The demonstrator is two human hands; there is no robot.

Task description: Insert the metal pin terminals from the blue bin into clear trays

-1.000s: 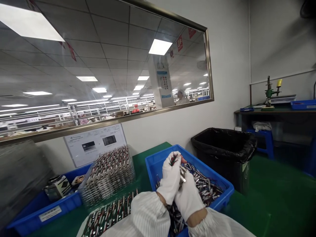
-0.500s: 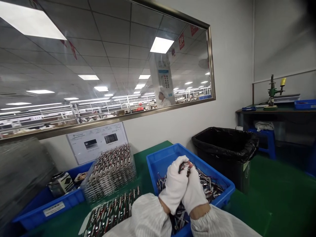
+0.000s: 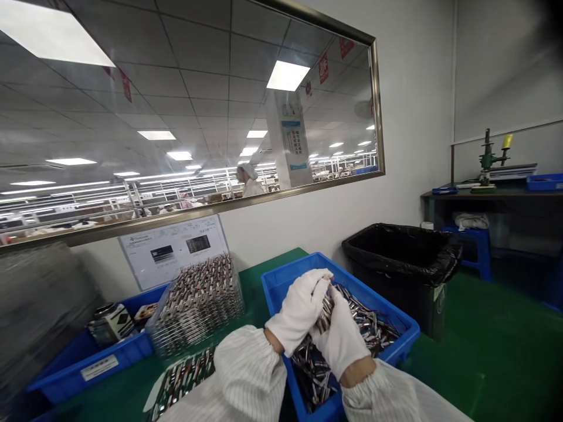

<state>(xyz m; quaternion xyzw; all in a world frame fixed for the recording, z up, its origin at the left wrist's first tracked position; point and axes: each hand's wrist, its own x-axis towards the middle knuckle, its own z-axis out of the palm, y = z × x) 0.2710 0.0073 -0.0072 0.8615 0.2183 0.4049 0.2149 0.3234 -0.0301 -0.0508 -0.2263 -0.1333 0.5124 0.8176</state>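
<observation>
Both my hands wear white gloves and are cupped together over a blue bin point(image 3: 273, 280). Between them is a bunch of small silvery cylindrical parts with thin wires point(image 3: 324, 316). My left hand point(image 3: 299, 308) curls over the bunch from the left, while my right hand point(image 3: 342, 340) wraps it from the right. Below them in the bin lies a heap of similar wired parts point(image 3: 373, 325). To the left, a tray point(image 3: 153, 395) holds rows of such parts, partly covered by my left sleeve. Behind it stands a tall stack of filled clear trays point(image 3: 196, 310).
A black-lined waste bin point(image 3: 402, 255) stands right of the blue bin. At left, another blue bin point(image 3: 57, 375) holds a jar point(image 3: 109, 325). A printed sheet point(image 3: 176, 249) leans on the wall under a window. A green hand press point(image 3: 486, 161) sits on the far bench.
My hands have opened slightly, showing more of the bunch between them. My left hand and forearm have shifted a little left. Beyond the window, a person appears further left.
</observation>
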